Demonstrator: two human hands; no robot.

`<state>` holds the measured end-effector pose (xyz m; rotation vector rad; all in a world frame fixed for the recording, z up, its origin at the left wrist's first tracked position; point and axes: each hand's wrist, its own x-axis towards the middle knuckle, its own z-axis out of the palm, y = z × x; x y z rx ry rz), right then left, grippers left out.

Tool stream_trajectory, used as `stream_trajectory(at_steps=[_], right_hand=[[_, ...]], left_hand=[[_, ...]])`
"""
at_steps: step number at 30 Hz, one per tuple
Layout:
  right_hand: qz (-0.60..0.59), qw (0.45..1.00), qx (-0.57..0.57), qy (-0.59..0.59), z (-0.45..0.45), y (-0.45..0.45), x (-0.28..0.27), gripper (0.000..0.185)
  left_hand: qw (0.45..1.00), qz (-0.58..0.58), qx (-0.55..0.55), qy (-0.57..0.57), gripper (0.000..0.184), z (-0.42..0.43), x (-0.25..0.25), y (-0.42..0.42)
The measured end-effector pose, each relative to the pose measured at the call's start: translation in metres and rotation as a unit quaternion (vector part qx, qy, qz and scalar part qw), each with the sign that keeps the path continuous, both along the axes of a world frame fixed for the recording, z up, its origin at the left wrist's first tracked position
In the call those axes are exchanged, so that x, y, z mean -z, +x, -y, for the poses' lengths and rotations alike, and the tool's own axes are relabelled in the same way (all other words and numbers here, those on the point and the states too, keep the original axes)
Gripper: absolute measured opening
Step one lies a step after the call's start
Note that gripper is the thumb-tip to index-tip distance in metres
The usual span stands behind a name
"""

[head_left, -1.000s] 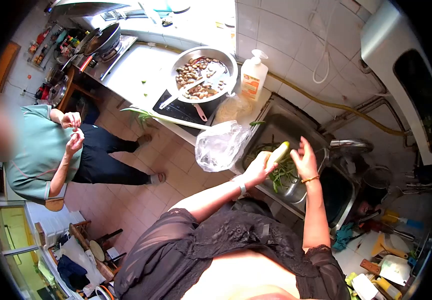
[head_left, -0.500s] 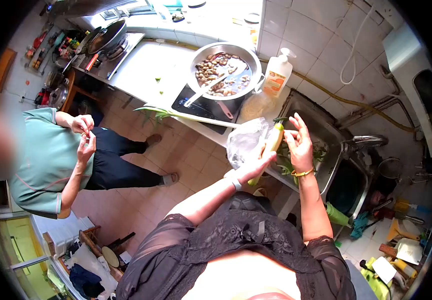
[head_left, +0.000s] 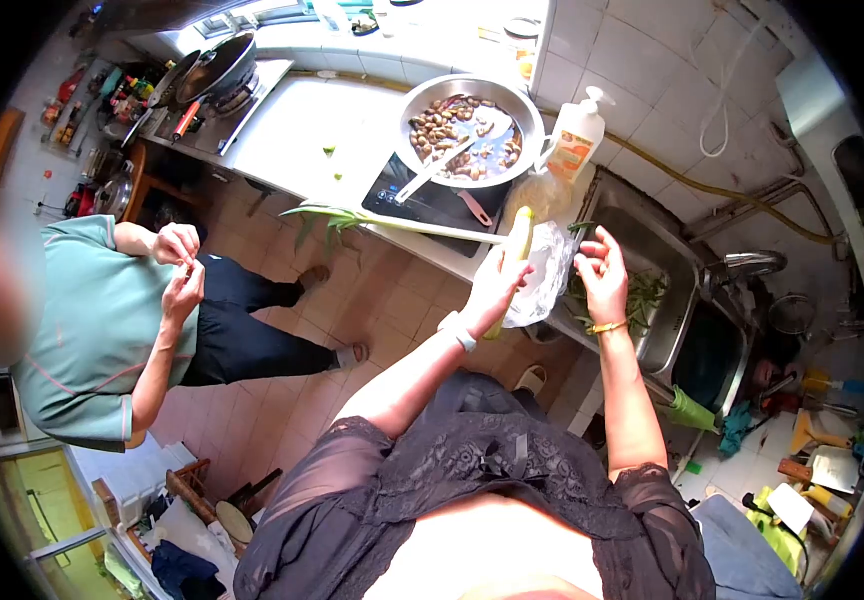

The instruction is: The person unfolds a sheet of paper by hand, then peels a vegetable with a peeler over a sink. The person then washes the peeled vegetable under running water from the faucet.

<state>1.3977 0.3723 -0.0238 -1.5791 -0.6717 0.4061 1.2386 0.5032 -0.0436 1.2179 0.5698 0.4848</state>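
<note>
My left hand point(head_left: 497, 285) is wrapped round a long pale yellow-green vegetable point(head_left: 519, 240), which stands up out of the fist over the counter edge. To its right my right hand point(head_left: 604, 278) is held above the sink point(head_left: 667, 345), its fingers curled round something small and dark that I cannot make out. Green peelings point(head_left: 645, 298) lie in the sink below. A short dark green piece point(head_left: 580, 227) rests at the sink's near left rim. Just beyond my left hand is a clear plastic bag point(head_left: 544, 270), with a long leek point(head_left: 422, 226) beside it.
A metal basin point(head_left: 534, 125) of brown shellfish or nuts stands on a black hob point(head_left: 392, 190). Beside it is a pump bottle point(head_left: 577, 135). On the left a person point(head_left: 117, 320) stands with both hands together. A faucet point(head_left: 752, 262) is behind the sink.
My left hand has drawn back left with the vegetable, away from the sink and my right hand. The view has shifted, so the counter and sink appear further right.
</note>
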Motion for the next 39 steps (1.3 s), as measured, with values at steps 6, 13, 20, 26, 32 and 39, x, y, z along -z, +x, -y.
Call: stream_trajectory(at_steps=[6,13,20,26,32,39], right_hand=[[-0.006,0.999,0.01,-0.041,0.0,-0.03,0.009,0.013],[-0.095,0.995,-0.03,0.03,-0.012,-0.054,-0.011,0.019],[-0.098,0.992,-0.073,0.035,-0.009,-0.058,-0.012,0.026],[-0.122,0.987,-0.065,0.076,-0.014,-0.069,-0.012,0.024],[-0.065,0.99,-0.113,0.045,-0.012,-0.06,-0.062,0.036],[0.116,0.984,0.006,0.137,0.002,-0.041,-0.131,0.041]], left_hand=[[0.999,-0.021,0.008,-0.031,0.037,-0.002,0.006,-0.024],[0.932,-0.14,0.036,0.333,0.05,0.0,-0.025,-0.045],[0.871,-0.104,0.064,0.476,0.051,0.007,-0.043,-0.052],[0.868,-0.109,0.081,0.477,0.05,0.008,-0.065,-0.049],[0.859,-0.09,0.082,0.498,0.051,0.008,-0.09,-0.054],[0.872,-0.02,0.031,0.488,0.05,0.009,-0.122,-0.055]])
